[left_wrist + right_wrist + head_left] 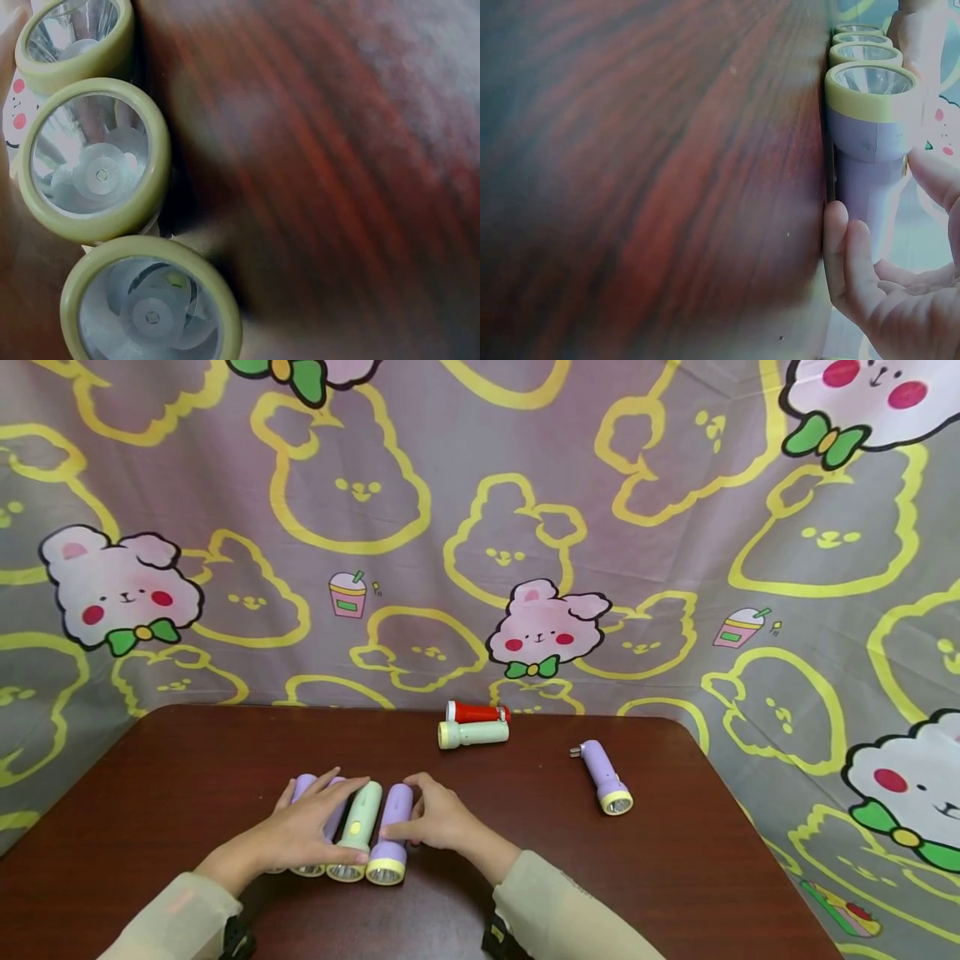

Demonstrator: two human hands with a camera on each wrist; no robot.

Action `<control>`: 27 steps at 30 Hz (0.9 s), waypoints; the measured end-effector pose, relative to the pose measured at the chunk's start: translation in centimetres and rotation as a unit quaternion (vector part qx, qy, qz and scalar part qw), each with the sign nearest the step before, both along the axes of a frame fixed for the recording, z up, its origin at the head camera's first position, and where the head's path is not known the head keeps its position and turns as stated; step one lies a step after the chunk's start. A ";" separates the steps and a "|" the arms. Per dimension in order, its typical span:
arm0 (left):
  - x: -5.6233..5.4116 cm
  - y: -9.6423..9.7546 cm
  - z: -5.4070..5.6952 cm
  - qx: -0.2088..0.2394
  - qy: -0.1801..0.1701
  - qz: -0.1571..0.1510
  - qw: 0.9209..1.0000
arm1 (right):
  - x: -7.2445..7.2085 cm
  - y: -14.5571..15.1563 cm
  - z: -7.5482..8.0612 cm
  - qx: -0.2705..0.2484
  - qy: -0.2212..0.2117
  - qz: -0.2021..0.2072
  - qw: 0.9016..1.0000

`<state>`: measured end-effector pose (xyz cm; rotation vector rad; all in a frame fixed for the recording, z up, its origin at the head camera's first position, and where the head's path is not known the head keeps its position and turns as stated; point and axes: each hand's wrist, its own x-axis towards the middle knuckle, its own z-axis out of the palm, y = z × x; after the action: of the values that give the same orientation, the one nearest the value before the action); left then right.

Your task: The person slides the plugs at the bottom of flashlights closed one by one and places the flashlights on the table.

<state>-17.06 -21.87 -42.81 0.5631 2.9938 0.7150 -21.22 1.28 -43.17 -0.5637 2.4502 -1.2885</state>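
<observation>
A row of several flashlights lies side by side near the table's front, lenses toward me. My left hand (296, 835) spreads over the left part of the row. Its thumb touches the head of a green flashlight (363, 814), and its fingers reach the tail ends. Beneath it, purple flashlights (304, 783) are partly covered. At the row's right end, my right hand (446, 817) holds a purple flashlight (396, 810) between thumb and fingers. In the right wrist view, the purple flashlight (866, 142) stands nearest. The left wrist view shows round lenses (97, 161) with yellow rims.
Toward the back edge of the brown table (645, 877), a red flashlight (476, 714) lies behind a pale green flashlight (480, 732). Another purple flashlight (600, 768) with plug prongs out lies at the right. A patterned curtain (420, 568) hangs behind.
</observation>
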 end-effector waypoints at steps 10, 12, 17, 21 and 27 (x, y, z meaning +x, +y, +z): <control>0.0 0.0 0.0 -0.002 -0.010 -0.001 1.000 | 0.0 1.0 0.1 0.001 0.026 0.001 1.000; 0.0 0.0 0.0 -0.002 -0.009 -0.001 1.000 | -0.1 1.4 0.2 0.003 0.034 0.006 0.999; 0.1 0.1 0.1 0.002 -0.007 0.000 1.000 | -0.1 2.9 0.3 0.003 0.066 0.028 0.997; 0.1 0.0 0.1 0.002 -0.009 0.004 1.000 | -0.1 4.0 0.1 0.003 0.084 0.044 0.995; 0.0 0.0 0.1 0.004 -0.009 0.005 1.000 | 0.2 5.4 0.3 -0.008 0.099 0.061 0.993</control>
<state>-17.01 -21.89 -42.73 0.5378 2.9801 0.7303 -21.00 6.71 -42.92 -0.8687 2.5182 -1.2571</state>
